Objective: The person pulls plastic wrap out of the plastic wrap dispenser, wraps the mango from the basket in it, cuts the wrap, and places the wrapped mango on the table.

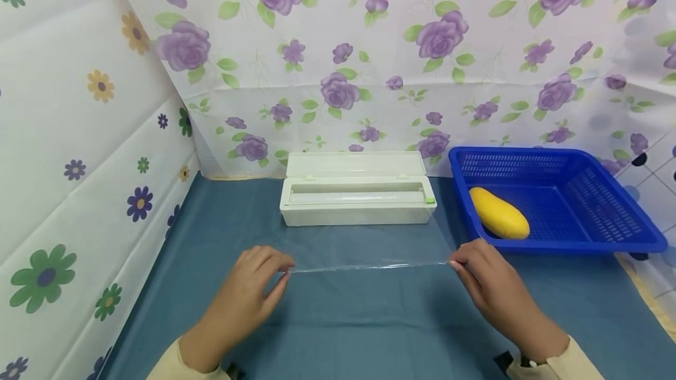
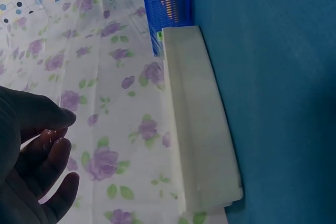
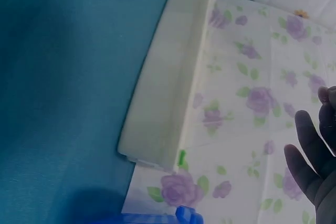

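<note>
A clear sheet of plastic wrap is stretched taut between the two hands in the head view, its front edge showing as a shiny line. My left hand pinches the left corner between thumb and forefinger. At the other corner, my right hand pinches the film the same way. The sheet runs back toward a white plastic wrap dispenser, whose lid stands raised. Inside the box lies the wrap roll, with a small green slider at the right end.
A blue plastic basket stands at the right, holding a yellow oval fruit or vegetable. A blue-green cloth covers the table. Flower-patterned sheeting hangs behind the dispenser, and more sheeting rises at the left.
</note>
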`<action>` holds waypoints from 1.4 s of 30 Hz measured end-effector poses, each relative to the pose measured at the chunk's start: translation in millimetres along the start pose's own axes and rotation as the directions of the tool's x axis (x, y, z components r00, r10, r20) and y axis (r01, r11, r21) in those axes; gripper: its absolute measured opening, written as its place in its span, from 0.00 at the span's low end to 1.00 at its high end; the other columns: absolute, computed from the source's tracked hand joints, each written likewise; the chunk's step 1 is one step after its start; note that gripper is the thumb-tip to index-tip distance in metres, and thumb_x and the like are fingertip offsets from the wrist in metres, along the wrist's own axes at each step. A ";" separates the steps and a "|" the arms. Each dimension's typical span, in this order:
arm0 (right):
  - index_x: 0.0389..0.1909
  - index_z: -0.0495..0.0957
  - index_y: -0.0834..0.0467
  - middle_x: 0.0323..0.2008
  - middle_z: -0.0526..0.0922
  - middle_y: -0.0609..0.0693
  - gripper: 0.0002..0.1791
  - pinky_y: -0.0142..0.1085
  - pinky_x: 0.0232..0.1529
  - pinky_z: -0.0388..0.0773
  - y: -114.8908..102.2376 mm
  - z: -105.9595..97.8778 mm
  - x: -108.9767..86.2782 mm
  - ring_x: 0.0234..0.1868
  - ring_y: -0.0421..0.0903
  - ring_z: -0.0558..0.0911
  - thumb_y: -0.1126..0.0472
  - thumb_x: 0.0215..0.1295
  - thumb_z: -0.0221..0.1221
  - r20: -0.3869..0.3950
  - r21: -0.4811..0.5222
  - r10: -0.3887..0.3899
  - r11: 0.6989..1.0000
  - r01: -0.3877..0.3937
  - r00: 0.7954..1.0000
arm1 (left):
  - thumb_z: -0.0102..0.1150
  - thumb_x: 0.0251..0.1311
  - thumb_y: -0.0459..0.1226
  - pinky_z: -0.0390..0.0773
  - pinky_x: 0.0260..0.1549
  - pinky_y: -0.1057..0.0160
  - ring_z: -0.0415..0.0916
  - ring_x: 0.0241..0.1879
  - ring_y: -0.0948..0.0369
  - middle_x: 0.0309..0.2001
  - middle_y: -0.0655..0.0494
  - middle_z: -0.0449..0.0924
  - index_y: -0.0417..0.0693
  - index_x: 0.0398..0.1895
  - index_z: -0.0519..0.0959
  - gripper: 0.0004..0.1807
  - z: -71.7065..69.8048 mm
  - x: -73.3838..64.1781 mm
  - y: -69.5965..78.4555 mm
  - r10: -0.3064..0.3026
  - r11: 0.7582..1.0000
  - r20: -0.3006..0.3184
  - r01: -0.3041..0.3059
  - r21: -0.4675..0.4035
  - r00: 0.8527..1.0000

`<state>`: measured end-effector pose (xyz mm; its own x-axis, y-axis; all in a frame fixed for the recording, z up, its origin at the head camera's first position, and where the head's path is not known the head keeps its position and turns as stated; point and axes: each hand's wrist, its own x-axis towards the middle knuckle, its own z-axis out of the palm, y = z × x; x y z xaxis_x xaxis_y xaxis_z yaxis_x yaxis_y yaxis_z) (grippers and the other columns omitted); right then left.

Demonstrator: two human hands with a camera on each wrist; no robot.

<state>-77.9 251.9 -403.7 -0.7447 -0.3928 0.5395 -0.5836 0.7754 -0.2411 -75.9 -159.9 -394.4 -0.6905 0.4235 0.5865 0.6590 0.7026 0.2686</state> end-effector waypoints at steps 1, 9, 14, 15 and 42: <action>0.41 0.79 0.53 0.39 0.77 0.40 0.03 0.21 0.45 0.70 -0.1 0.9 -1.6 0.40 0.33 0.71 0.64 0.71 0.60 0.005 0.002 0.003 1.000 -0.003 1.000 | 0.74 0.51 0.28 0.75 0.40 0.59 0.75 0.38 0.67 0.36 0.64 0.79 0.52 0.40 0.82 0.16 1.0 -1.9 0.1 -0.006 1.000 0.008 0.006 0.003 1.000; 0.38 0.79 0.46 0.37 0.76 0.34 0.13 0.29 0.43 0.74 -1.2 12.1 -14.4 0.40 0.32 0.71 0.69 0.61 0.67 0.077 -0.013 0.024 1.000 -0.024 0.997 | 0.75 0.50 0.31 0.74 0.35 0.65 0.72 0.35 0.70 0.35 0.66 0.78 0.55 0.37 0.82 0.14 9.3 -14.5 -0.8 -0.042 0.999 0.085 0.039 0.035 0.995; 0.37 0.79 0.44 0.36 0.76 0.32 0.14 0.29 0.44 0.70 0.9 21.7 -23.6 0.40 0.33 0.72 0.67 0.60 0.68 0.067 -0.006 -0.005 1.000 0.005 0.998 | 0.76 0.50 0.32 0.74 0.36 0.65 0.73 0.35 0.70 0.35 0.66 0.79 0.54 0.37 0.82 0.14 18.3 -20.3 -3.2 -0.047 0.998 0.088 0.044 0.035 0.995; 0.37 0.80 0.44 0.36 0.76 0.32 0.14 0.30 0.44 0.69 1.2 23.1 -25.0 0.40 0.33 0.73 0.67 0.59 0.69 0.061 -0.002 -0.012 1.000 0.012 0.998 | 0.76 0.50 0.32 0.74 0.36 0.65 0.73 0.35 0.71 0.35 0.66 0.79 0.54 0.37 0.82 0.14 20.2 -21.1 -3.6 -0.046 0.998 0.088 0.043 0.035 0.995; 0.43 0.86 0.44 0.40 0.77 0.31 0.10 0.36 0.45 0.79 7.4 52.0 -48.3 0.43 0.30 0.74 0.56 0.61 0.70 0.253 -0.043 0.042 0.999 -0.033 0.966 | 0.75 0.51 0.33 0.71 0.35 0.64 0.70 0.33 0.68 0.32 0.67 0.74 0.55 0.31 0.82 0.10 49.8 -33.1 -15.0 -0.059 0.997 0.208 0.046 0.063 0.976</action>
<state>-63.1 250.9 -473.6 -0.8265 -0.4720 0.3068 -0.5447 0.8082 -0.2239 -77.8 -156.0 -455.9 -0.7748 0.4915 0.3976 0.6063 0.7559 0.2472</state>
